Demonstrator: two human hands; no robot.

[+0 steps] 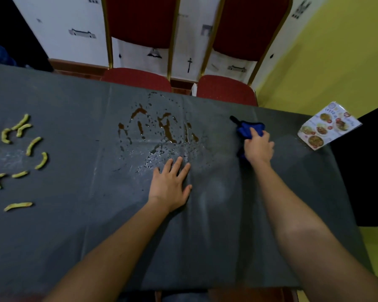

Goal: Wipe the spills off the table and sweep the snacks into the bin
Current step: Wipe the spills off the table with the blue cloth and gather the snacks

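A dark grey cloth covers the table (pixel 74 225). Brown liquid spills (pixel 162 127) with clear droplets spread over its far middle. Several yellow-green curled snacks (pixel 33 146) lie scattered at the left. My left hand (pixel 170 186) rests flat on the cloth, fingers spread, just below the wet patch. To the right of the spills, my right hand (pixel 259 147) presses down on a blue cloth (pixel 247 129) and grips it. No bin is in view.
A laminated food menu (pixel 326 125) lies at the table's far right corner. Two red chairs with gold frames (pixel 140 80) (pixel 225 89) stand pushed in at the far edge. A yellow wall and floor lie to the right.
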